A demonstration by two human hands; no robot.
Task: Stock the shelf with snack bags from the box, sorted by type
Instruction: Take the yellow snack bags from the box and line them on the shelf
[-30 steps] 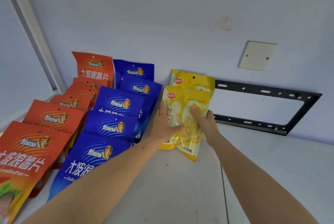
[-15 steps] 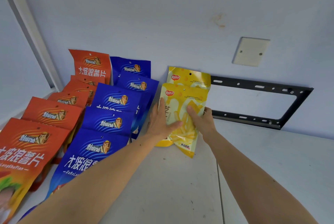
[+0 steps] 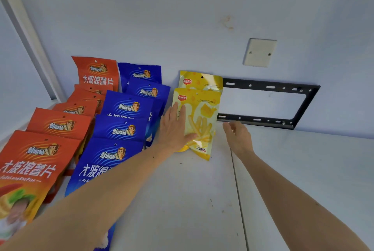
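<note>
Leaning against the wall (image 3: 182, 17) at twelve o'clock on the shelf (image 3: 182, 200), the front yellow bag (image 3: 204, 121) overlaps a second yellow bag (image 3: 202, 80), likely starting a third row beside the blue bags (image 3: 121, 129) and orange bags (image 3: 58, 125). The left hand (image 3: 174, 129) lies flat and spread against its left side, steadying it. The right hand (image 3: 238, 137), at three o'clock from the bag, hangs loosely open, touching nothing.

rear yellow bag (image 3: 200, 80) mostly hidden
</note>
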